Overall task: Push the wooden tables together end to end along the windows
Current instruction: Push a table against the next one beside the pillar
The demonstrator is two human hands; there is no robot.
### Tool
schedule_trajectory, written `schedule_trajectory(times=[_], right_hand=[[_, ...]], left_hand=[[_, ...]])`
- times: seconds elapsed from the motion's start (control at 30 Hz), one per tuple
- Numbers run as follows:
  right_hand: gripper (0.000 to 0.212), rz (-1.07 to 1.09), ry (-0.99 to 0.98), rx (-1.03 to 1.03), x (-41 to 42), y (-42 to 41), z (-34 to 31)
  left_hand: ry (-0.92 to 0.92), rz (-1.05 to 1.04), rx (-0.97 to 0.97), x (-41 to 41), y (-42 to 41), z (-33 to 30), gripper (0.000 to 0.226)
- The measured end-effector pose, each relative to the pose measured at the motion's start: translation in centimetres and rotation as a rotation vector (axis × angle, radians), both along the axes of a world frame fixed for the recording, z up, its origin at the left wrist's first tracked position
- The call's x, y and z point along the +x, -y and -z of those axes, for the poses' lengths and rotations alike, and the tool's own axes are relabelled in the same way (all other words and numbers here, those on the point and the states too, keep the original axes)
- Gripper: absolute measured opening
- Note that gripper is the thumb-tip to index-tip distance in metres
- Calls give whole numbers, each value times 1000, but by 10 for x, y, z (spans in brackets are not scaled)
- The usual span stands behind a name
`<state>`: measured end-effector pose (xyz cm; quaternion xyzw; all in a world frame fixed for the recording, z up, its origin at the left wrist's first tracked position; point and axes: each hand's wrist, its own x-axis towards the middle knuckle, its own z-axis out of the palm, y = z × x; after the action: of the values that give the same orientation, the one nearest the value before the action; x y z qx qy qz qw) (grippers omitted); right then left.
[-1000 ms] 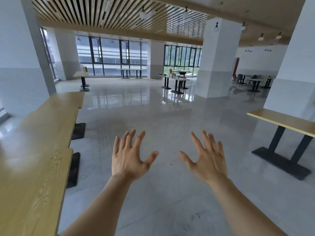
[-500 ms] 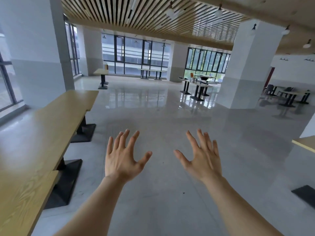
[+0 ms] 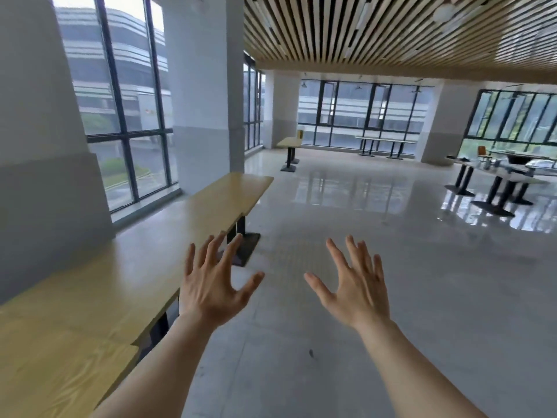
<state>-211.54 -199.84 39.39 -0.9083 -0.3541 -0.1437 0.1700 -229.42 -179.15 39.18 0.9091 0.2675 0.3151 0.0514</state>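
Wood-topped tables (image 3: 126, 267) run in a row along the left, beside the tall windows (image 3: 126, 110) and white pillars (image 3: 205, 95). 3 tops show, set end to end: nearest at bottom left, a long middle one, a far one (image 3: 238, 188) ending in a rounded corner. Small notches mark the joins at the aisle edge. Black pedestal bases (image 3: 245, 248) stand under them on the glossy grey floor (image 3: 391, 267).

Head view: left hand (image 3: 211, 292) raised, back to camera, fingers spread wide, holding nothing; its fingertips overlap the middle table's aisle edge in the picture, contact unclear. Right hand (image 3: 358, 292) likewise splayed and empty, over bare floor.

Far off: a single wooden table (image 3: 290, 142) near the back windows; dark-legged tables (image 3: 494, 176) at right. Slatted timber ceiling (image 3: 391, 28) overhead. No readable writing or labels anywhere.
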Motion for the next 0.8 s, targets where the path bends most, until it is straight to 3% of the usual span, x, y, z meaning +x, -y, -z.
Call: schedule_trajectory(times=[0.13,0.33,0.53,0.8], right_hand=[[94,-203,-30,-44,42,-95,5],[99,-486,-15,-101,47,-240,31],[101,-762,-2,-157,-5,-368,59],[98,-1085,-43,-232,-88,-469,119]], left_hand=[[-29,-158,-11,10,-57,2,95],[-41,-429,-26,-20,-139,30,89],[-19,-699,-103,-82,-210,73,89],[-78,-1034,-210,-160,-219,137,92]])
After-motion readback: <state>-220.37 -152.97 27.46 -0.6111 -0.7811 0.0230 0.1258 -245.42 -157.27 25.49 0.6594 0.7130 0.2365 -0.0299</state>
